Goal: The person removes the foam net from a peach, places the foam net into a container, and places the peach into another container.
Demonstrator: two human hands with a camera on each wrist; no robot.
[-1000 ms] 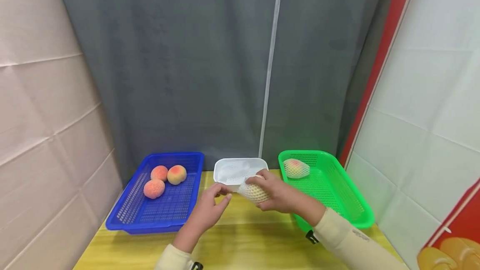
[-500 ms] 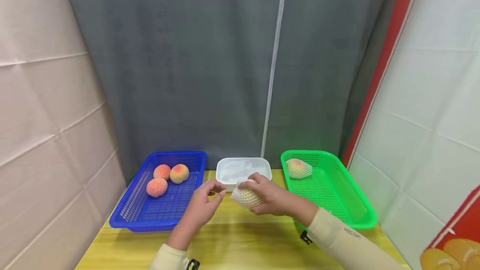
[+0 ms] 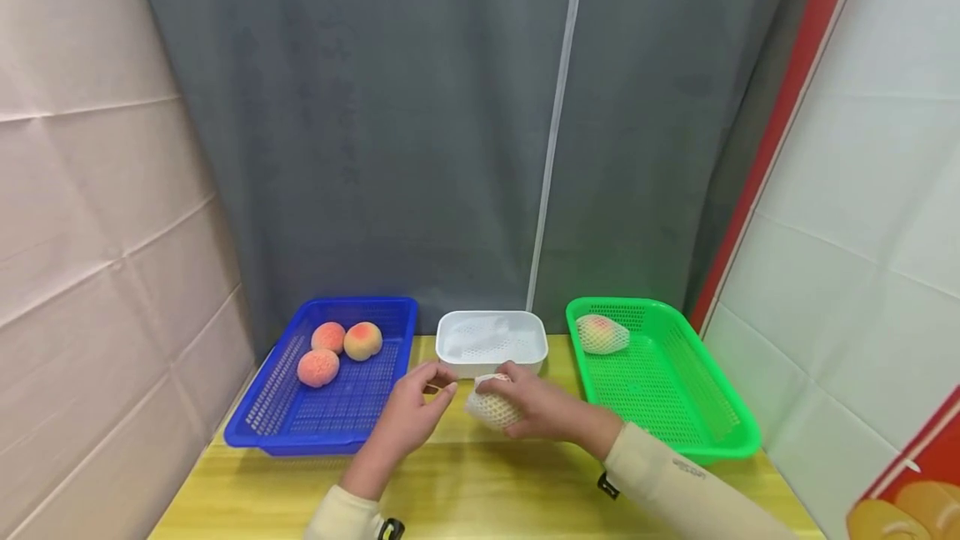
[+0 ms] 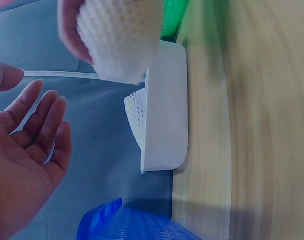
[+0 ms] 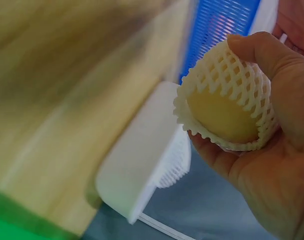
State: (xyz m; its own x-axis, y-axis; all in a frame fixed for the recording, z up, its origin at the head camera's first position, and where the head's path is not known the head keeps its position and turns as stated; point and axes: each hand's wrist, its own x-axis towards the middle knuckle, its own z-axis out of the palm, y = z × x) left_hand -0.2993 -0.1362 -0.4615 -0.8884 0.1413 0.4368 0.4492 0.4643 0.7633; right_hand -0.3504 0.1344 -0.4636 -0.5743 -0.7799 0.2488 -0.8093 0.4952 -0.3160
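My right hand (image 3: 525, 403) grips a peach (image 5: 219, 116) dressed in a white foam net sleeve (image 5: 237, 75), thumb on one side and fingers on the other. The net's open end leaves some yellow skin bare. Just left of it, my left hand (image 3: 415, 408) is held with relaxed, slightly bent fingers, and its palm (image 4: 16, 170) is bare in the left wrist view. Both hands are in front of a white plastic box (image 3: 468, 369). Another foam net (image 4: 135, 117) sticks up over the box's rim.
At the left is a blue basket (image 3: 300, 445) with three bare peaches (image 3: 363, 341). A green basket (image 3: 712, 448) at the right holds one net-wrapped peach (image 3: 602, 334). A grey curtain (image 3: 390, 148) hangs behind the wooden table (image 3: 480, 490).
My right hand has drawn the wrapped peach left and toward me, off the front of the white box. The left hand remains beside it, its fingers little changed.
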